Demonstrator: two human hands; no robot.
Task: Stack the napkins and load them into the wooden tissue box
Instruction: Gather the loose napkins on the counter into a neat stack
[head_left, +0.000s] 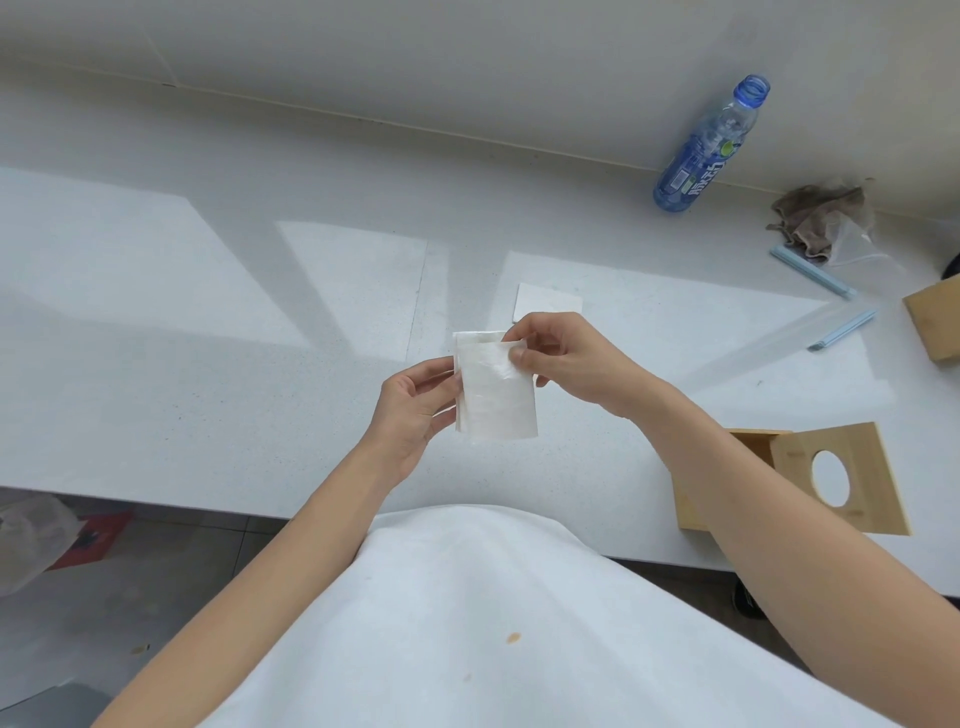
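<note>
**Pale worktop against a plain wall, sunlit in patches**

A light grey speckled worktop (208, 322) runs across the view and meets an off-white wall (415, 57) at the far edge. Bright patches of light (353, 280) fall on the worktop, split by darker shadow bands. Below the near edge at left, a grey tiled floor (156, 571) shows.

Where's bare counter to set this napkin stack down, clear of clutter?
The widest bare counter lies left of the left hand, running back to the wall. A smaller patch sits between the lone napkin and the bottle. The right side is crowded: wooden tissue box, zip bag, rag.
</note>
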